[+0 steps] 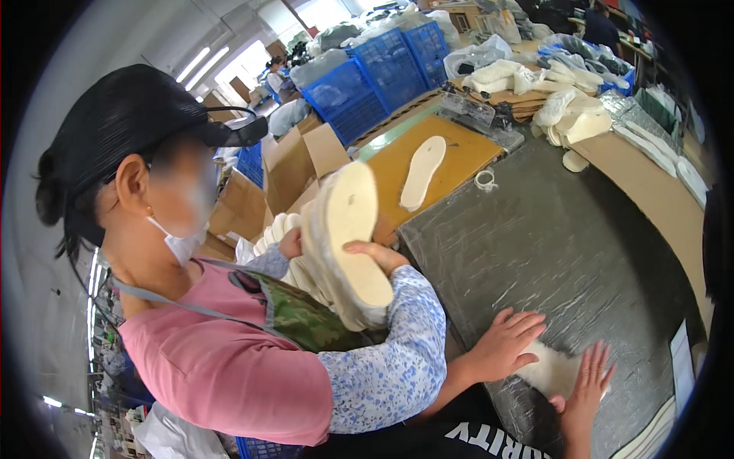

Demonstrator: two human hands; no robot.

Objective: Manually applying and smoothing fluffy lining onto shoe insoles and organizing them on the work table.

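Note:
A cream, fleecy piece (552, 369), which looks like an insole, lies on the dark grey worktable (527, 252) at the lower right. My left hand (503, 346) is at its left end, fingers stretched out over the tabletop and thumb by the fleece. On the opposite side my right hand (587, 382) rests by the piece's right edge, fingers spread. Both hands are open and grip nothing. My palms partly cover the piece, so its full outline is hidden.
Close on my left, a co-worker in a pink top holds a thick stack of cream insoles (352, 229). One insole (423, 173) lies on a yellow board (459, 153). Behind are a cardboard box (298, 164), blue crates (382, 84) and an insole pile (573, 115). A tape roll (485, 180) sits nearby.

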